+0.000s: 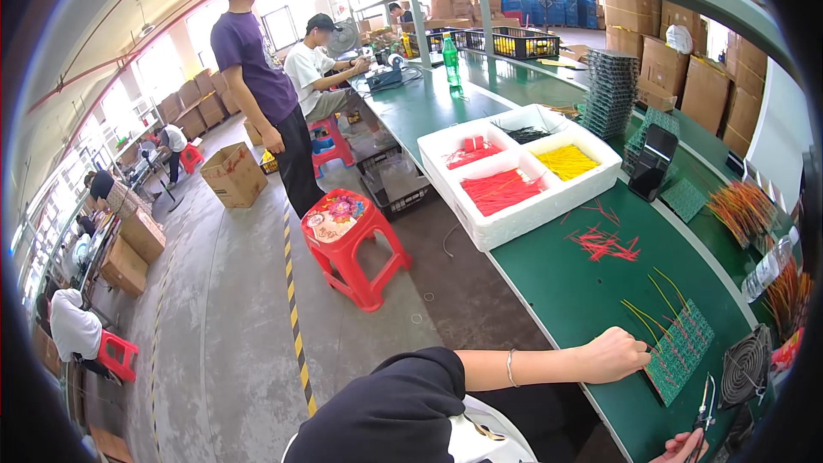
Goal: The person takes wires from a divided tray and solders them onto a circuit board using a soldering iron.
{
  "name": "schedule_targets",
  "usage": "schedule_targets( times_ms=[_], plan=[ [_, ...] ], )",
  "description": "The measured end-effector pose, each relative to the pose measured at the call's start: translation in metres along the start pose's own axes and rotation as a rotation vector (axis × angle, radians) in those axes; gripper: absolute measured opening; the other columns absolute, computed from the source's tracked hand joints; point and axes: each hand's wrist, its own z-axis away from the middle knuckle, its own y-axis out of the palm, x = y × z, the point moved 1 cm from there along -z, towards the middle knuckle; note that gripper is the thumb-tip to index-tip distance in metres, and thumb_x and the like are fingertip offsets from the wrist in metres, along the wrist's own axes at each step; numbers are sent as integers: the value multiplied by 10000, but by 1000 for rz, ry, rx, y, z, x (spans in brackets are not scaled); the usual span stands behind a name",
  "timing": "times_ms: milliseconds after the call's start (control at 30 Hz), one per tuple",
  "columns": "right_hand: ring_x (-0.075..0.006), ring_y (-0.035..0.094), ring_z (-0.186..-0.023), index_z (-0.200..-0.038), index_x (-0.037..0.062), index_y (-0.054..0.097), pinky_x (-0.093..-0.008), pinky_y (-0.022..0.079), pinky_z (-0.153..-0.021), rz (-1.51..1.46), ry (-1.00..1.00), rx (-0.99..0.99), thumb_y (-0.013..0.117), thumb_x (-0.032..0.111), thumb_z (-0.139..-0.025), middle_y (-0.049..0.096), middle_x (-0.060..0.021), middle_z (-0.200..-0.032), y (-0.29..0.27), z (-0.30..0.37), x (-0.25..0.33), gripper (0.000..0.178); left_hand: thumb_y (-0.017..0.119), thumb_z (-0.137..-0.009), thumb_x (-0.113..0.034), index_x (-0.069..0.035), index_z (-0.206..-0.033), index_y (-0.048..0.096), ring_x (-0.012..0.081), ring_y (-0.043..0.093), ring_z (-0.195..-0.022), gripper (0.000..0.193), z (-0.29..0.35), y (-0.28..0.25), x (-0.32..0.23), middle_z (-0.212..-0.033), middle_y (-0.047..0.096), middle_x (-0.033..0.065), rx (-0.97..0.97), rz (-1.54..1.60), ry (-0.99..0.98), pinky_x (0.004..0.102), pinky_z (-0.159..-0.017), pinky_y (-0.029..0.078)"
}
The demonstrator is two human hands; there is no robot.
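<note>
A green circuit board (681,351) lies on the green bench top, with several yellow wires (641,319) and short red ones standing out of it. At the board's left edge is my left hand (613,355), its fingers pinched together; what sits between the fingertips is hidden. My right hand (682,446), partly cut off by the lower edge, grips a soldering iron (705,405) with a dark body and a thin metal tip pointing up, just below the board. Loose red wires (604,244) lie scattered beyond the board.
A white foam box (549,206) holds red, yellow and black wires in compartments. Right of it are a phone on a stand (653,161), stacked boards (610,94), a small black fan (744,367) and a plastic bottle (770,267). A red stool (356,249) stands left; a person (257,69) stands beyond.
</note>
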Motion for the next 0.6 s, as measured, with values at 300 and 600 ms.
schedule_targets(
  times_ms=[300, 600],
  plan=[
    [-144, 456, -531, -777, 30, 452, -230, 373, -490, -11, 4, -12, 597, 85, -811, 495, -75, -601, 3, -1, 0, 159, 606, -674, -104, -47, -621, 445, 210, 489, -506, 179, 3, -3, -1, -581, 417, 47, -17, -15, 112, 345, -434, 394],
    [-140, 460, -529, -768, 25, 444, -225, 374, -470, -21, -16, 2, 621, 63, -791, 497, -79, -598, 2, -2, -1, 182, 531, -798, -96, -44, -790, 419, 288, 521, -590, 124, -2, -27, -12, -636, 487, 85, -42, 232, -36, 371, -490, 404]
  ],
)
